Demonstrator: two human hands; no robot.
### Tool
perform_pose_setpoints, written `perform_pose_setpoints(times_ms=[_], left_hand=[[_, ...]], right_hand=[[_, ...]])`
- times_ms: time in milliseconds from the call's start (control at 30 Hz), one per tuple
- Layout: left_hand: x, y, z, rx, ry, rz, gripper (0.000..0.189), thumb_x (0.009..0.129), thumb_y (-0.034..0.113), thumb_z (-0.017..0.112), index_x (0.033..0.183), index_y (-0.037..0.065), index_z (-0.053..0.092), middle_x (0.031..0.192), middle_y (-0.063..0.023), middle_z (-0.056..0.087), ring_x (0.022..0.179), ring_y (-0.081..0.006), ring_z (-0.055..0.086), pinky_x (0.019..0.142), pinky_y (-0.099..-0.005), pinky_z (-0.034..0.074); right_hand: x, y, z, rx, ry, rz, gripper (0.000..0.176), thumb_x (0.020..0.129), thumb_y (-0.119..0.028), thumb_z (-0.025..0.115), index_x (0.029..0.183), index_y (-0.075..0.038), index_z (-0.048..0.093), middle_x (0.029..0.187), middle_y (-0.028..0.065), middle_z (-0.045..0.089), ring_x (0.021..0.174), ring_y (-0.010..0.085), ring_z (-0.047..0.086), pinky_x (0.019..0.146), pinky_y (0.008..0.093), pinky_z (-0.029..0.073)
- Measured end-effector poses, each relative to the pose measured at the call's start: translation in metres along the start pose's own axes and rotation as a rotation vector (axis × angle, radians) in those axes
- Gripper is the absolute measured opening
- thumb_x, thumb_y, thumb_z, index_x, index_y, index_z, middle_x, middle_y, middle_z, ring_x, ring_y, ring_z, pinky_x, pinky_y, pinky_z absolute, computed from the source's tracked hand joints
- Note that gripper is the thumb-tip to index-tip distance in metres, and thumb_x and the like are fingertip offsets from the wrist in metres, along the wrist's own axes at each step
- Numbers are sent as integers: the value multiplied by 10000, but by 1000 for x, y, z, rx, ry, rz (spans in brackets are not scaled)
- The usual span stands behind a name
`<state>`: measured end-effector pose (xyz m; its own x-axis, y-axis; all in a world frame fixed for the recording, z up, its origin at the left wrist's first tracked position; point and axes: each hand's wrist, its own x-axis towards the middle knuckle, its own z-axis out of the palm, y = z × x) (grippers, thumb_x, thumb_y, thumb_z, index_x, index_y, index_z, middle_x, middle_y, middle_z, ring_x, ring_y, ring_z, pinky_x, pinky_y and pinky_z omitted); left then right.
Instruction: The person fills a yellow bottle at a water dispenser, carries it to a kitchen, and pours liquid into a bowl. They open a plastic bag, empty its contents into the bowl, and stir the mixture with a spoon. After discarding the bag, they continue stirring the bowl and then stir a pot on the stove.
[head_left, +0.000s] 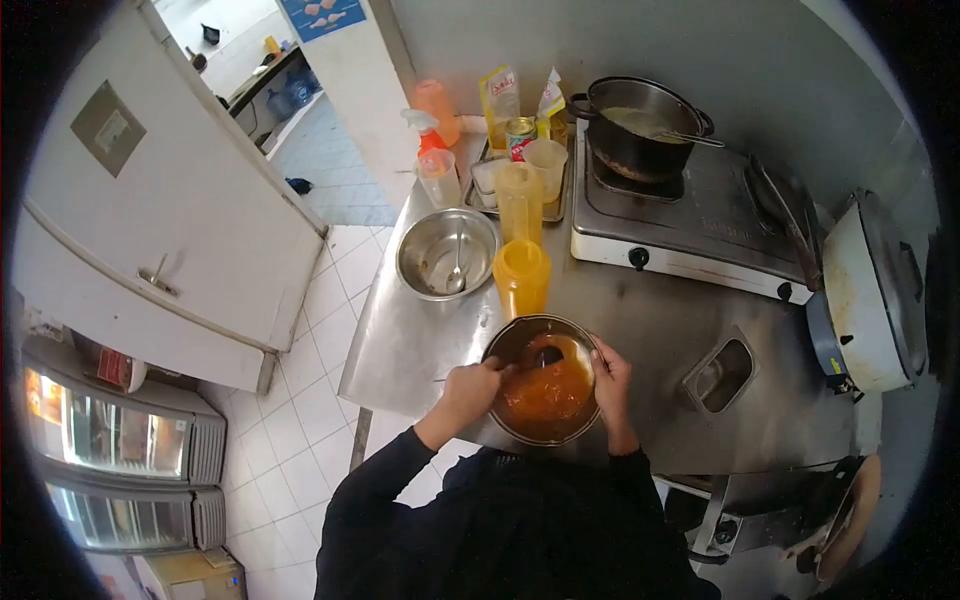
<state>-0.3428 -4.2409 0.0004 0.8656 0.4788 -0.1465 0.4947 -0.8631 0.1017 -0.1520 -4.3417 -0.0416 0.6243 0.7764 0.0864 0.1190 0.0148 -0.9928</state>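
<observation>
Left hand (475,385), forearm angled in from below, has its fingers curled tight at the left rim of the bowl (545,441). Whether they grip the rim or the handle of the spoon (545,355), I cannot tell. The bowl sits upright at the near edge of the surface (650,320), holding orange-red sauce. Right hand (610,380) clasps its right rim.

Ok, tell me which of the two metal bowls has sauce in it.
The near bowl, between the left hand and right hand, holds orange sauce; the far bowl behind it has a spoon but no sauce.
</observation>
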Motion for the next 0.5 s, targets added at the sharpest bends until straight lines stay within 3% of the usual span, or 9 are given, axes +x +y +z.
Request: perform_pose_setpoints(times_ms=[100,167,300,367,500], left_hand=[[7,-4,19,-1,126,-95,342,743,134,443,1066,219,514,796,-60,545,609,-222,573,503,-338,471],[2,-7,28,32,58,-187,360,733,131,451,1070,240,513,788,-55,551,606,-225,574,500,-349,470],[-18,-4,32,-52,-25,-183,379,725,141,452,1073,281,511,759,-60,559,585,-245,571,499,-367,468],[-25,0,31,-143,-63,-167,256,744,168,449,972,175,567,729,-104,569,612,-277,579,506,-374,471],[-26,10,39,-257,-183,-283,271,698,156,466,938,173,591,740,-132,583,674,-312,577,572,-408,473]], right_hand=[[-4,-11,1,-26,-14,-62,253,829,-53,425,1058,7,514,1001,130,549,918,190,515,798,277,393],[-6,-11,1,-85,-10,-115,255,822,-50,434,1057,4,516,1011,133,543,929,202,510,809,286,387],[-10,-14,3,-84,14,-146,260,807,-48,451,1053,0,522,1020,142,540,951,230,503,838,307,370],[-11,-10,5,-91,25,-143,259,810,-56,448,1052,0,523,1023,142,539,955,230,502,839,308,369],[-14,-15,9,-109,64,-140,260,815,-72,443,1050,1,523,1029,141,539,965,233,499,842,309,367]])
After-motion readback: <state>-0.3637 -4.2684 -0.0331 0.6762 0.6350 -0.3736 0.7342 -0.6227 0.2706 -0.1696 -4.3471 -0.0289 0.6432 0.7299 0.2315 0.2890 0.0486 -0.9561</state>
